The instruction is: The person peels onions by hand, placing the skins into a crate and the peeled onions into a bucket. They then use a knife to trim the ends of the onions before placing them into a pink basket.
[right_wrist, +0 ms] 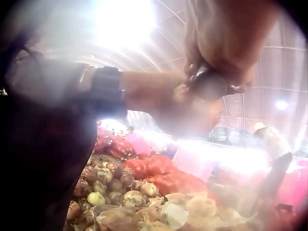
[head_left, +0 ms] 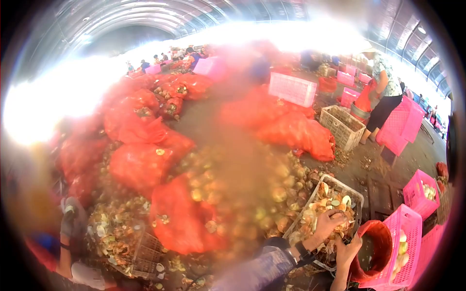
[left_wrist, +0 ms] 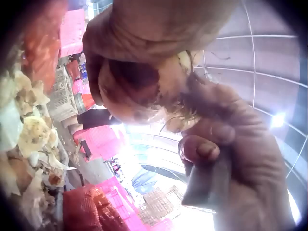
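My left hand (head_left: pixel 328 226) has its fingers and thumb curled round an onion (left_wrist: pixel 126 98), above a crate of onion skins (head_left: pixel 360 200). In the left wrist view, the left hand (left_wrist: pixel 159 29) covers the onion's upper side. My right hand (head_left: pixel 347 253), just beside it, grips a short metal blade (left_wrist: pixel 204 185); its fingers (left_wrist: pixel 204 144) are close to the onion's rooty end. In the right wrist view, the right hand (right_wrist: pixel 231 43) meets the left hand (right_wrist: pixel 185 108), and glare blurs what lies between them.
Right of the hands stand a red bucket (head_left: pixel 373 280) and a pink crate (head_left: pixel 416 242) with peeled onions. A blurred onion heap (head_left: pixel 279 194) and red net sacks (head_left: pixel 296 133) lie ahead. One person (head_left: pixel 387 92) stands at the back right; another person's arm (head_left: pixel 65 247) shows at the left.
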### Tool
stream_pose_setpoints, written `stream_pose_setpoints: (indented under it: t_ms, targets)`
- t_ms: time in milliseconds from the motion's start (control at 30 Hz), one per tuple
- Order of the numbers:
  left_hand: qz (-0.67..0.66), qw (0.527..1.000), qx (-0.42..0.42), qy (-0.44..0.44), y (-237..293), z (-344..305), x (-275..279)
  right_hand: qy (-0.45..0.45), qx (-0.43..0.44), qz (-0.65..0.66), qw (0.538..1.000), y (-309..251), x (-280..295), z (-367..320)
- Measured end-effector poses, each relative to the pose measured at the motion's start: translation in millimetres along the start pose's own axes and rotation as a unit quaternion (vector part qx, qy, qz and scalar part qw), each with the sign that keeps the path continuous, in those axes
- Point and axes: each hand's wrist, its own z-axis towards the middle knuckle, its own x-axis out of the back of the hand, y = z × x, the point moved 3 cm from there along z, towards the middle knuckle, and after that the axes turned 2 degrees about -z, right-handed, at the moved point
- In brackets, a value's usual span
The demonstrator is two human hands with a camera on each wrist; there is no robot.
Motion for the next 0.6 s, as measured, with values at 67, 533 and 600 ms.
stream_pose_setpoints:
  t_ms: [67, 533, 600]
  targets:
    - [-0.063, 0.997, 0.026, 0.021, -5, 1, 4, -0.002, -0.034, -0.024, 0.999, -15, -3, -3]
    - [-0.558, 0.801, 0.217, -0.012, 8, -2, -3, 0.07, -0.099, 0.219, 0.968, 74, -4, -15]
    - [-0.591, 0.784, 0.185, -0.049, 10, -6, -8, 0.078, -0.082, 0.238, 0.965, 79, -3, -15]
